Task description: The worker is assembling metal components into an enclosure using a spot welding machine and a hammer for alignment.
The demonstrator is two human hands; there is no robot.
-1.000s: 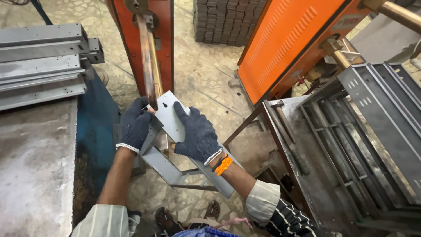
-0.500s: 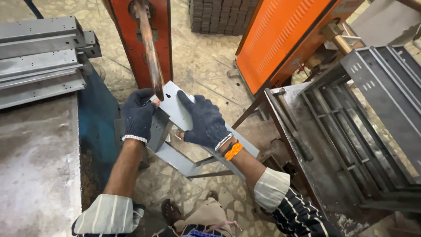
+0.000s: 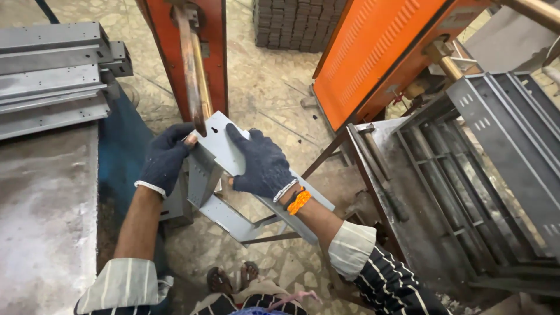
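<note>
1. Here, at the upper left of the frame, a stack of grey sheet-metal channels (image 3: 52,76) rests on a worn steel bench (image 3: 41,221), well apart from the hands.
2. Left of centre, the left hand (image 3: 165,158), in a dark knit glove, has its fingers curled closed around the upper end of the grey folded sheet-metal bracket (image 3: 233,186).
3. At top centre, a copper electrode arm (image 3: 189,64) hangs from the orange machine column (image 3: 213,46); its tip meets the bracket's top edge beside the left fingertips.
4. At centre, the right hand (image 3: 262,166) lies flat on the bracket's upper face, fingers spread narrowly and pressing it down.
5. Judged from this, the piece should be held square and still under the tip, with fingers kept clear of the contact point.
6. At right, a grey slotted steel frame (image 3: 496,169) lies on a stand below an orange louvred cabinet (image 3: 379,46).
</note>
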